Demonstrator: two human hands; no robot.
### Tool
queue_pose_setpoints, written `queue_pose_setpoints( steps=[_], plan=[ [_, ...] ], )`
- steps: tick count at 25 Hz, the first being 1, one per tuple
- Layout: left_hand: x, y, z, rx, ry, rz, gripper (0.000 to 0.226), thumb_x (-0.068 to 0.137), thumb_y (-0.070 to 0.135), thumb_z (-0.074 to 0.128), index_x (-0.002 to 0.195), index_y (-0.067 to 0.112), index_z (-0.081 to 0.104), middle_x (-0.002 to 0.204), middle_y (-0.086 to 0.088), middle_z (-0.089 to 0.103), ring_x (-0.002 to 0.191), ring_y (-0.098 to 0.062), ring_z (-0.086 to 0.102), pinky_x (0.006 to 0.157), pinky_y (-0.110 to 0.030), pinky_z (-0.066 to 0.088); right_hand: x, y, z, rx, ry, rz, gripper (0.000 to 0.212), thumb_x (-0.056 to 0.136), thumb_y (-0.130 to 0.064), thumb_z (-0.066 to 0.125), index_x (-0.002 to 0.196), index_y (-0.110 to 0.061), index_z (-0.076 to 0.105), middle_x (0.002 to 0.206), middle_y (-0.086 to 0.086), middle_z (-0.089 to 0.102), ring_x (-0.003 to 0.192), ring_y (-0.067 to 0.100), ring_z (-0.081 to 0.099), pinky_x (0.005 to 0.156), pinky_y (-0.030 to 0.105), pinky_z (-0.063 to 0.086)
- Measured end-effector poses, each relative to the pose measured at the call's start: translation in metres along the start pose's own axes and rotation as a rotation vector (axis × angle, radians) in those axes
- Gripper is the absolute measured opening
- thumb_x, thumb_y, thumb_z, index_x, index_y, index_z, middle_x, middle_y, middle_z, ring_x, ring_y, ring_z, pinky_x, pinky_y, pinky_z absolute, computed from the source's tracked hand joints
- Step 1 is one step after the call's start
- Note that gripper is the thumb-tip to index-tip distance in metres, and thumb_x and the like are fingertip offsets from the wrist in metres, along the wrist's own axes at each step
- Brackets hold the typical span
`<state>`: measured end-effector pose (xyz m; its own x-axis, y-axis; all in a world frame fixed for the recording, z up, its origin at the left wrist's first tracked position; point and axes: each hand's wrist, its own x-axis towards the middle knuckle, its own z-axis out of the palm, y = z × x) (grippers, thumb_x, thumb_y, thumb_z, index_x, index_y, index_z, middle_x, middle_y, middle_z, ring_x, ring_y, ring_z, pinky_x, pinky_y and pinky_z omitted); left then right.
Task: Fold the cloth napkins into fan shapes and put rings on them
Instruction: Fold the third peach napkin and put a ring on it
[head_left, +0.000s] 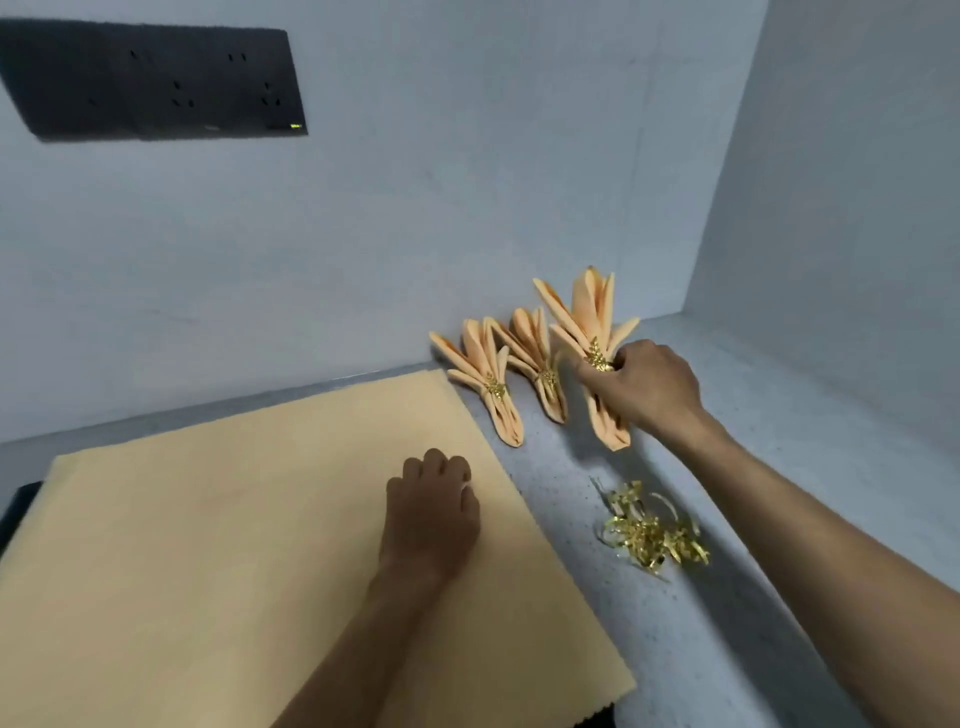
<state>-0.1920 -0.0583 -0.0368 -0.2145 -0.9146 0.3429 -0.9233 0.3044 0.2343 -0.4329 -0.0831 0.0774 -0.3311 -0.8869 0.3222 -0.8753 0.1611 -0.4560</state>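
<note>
Head view: right hand (644, 387) grips the ringed fan napkin (592, 322) at two o'clock (set it gently beside the others); left hand (434, 506) rests loosely curled on the flat napkin (208, 545)

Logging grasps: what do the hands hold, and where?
Right hand grips a fan-folded napkin at its gold ring; left hand rests on the flat cloth.
</note>
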Motion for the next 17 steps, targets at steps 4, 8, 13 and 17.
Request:
queue_pose_setpoints(
  steps=[4, 8, 13, 17],
  plan=[
    [0.001, 0.002, 0.008, 0.041, -0.013, -0.01, 0.015, 0.093, 0.035, 0.039, 0.103, 0.029, 0.05, 0.104, 0.005, 0.049, 0.092, -0.017, 0.043, 0.08, -0.035, 0.041, 0.073, 0.04, 0.034, -0.011, -0.079, 0.062, 0.064, 0.083, -0.074, 0.051, 0.061, -0.014, 0.055, 0.064, 0.005, 0.06, 0.064, 0.024, 0.059, 0.051, 0.029, 0.034],
    [0.002, 0.004, 0.006, 0.033, -0.014, -0.003, 0.013, 0.094, 0.036, 0.037, 0.102, 0.031, 0.046, 0.106, 0.006, 0.046, 0.093, -0.016, 0.04, 0.081, -0.035, 0.04, 0.103, 0.066, 0.077, -0.105, -0.179, 0.124, 0.054, 0.084, -0.066, 0.059, 0.069, -0.014, 0.056, 0.077, 0.009, 0.063, 0.065, 0.022, 0.054, 0.054, 0.03, 0.036],
    [0.002, 0.002, 0.006, 0.04, -0.006, 0.006, 0.013, 0.095, 0.037, 0.036, 0.103, 0.032, 0.044, 0.107, 0.007, 0.046, 0.093, -0.015, 0.039, 0.081, -0.033, 0.039, 0.123, 0.07, 0.089, -0.136, -0.211, 0.139, 0.056, 0.084, -0.067, 0.059, 0.075, -0.012, 0.056, 0.074, 0.007, 0.061, 0.069, 0.023, 0.058, 0.055, 0.03, 0.04],
    [0.002, 0.0, 0.01, 0.048, -0.003, 0.006, 0.014, 0.093, 0.038, 0.034, 0.101, 0.032, 0.044, 0.106, 0.007, 0.047, 0.092, -0.015, 0.04, 0.08, -0.033, 0.04, 0.134, 0.078, 0.089, -0.172, -0.222, 0.123, 0.058, 0.084, -0.068, 0.059, 0.074, -0.01, 0.059, 0.072, 0.007, 0.061, 0.066, 0.023, 0.058, 0.053, 0.029, 0.038]
  ],
)
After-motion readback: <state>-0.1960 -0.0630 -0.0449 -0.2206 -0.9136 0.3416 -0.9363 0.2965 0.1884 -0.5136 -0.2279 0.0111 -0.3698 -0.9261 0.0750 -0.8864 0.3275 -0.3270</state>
